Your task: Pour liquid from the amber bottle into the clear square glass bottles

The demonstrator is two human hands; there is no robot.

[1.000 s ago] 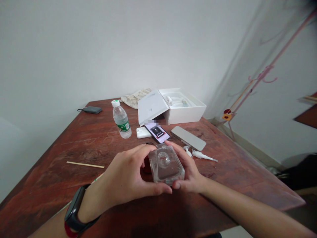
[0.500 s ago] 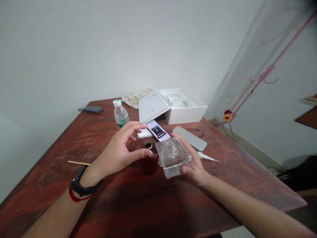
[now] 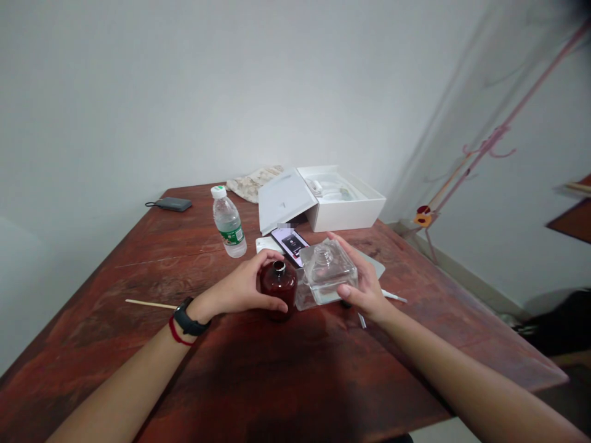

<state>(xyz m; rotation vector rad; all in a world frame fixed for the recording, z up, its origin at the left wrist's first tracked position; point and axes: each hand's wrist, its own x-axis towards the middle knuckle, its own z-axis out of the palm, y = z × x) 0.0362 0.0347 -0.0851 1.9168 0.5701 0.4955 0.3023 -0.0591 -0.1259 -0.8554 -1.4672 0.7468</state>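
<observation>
My left hand (image 3: 249, 284) is curled round the sides of a dark amber glass bottle (image 3: 279, 289), which stands upright on the table with its narrow mouth uncapped. In my right hand (image 3: 364, 283) is a clear square glass bottle (image 3: 327, 271), raised just above the table. Its open neck points up and it tilts slightly. My thumb presses its near side; the fingers behind are partly hidden. Between the two bottles, low down, shows a clear see-through piece (image 3: 305, 292) whose kind I cannot make out. Part of a small black object (image 3: 345, 304) peeks out beneath the clear bottle.
Behind my hands lie a lit phone (image 3: 290, 244), a white flat item (image 3: 268, 245) and an open white box (image 3: 348, 212). A water bottle (image 3: 229, 224) stands left of them. A thin wooden stick (image 3: 150, 303), a grey power bank (image 3: 173, 204) and a white dropper-like tool (image 3: 394, 296) are around.
My left hand has come down from above the amber bottle and closed round it. My right hand has lifted the clear bottle slightly away, uncovering small items beneath.
</observation>
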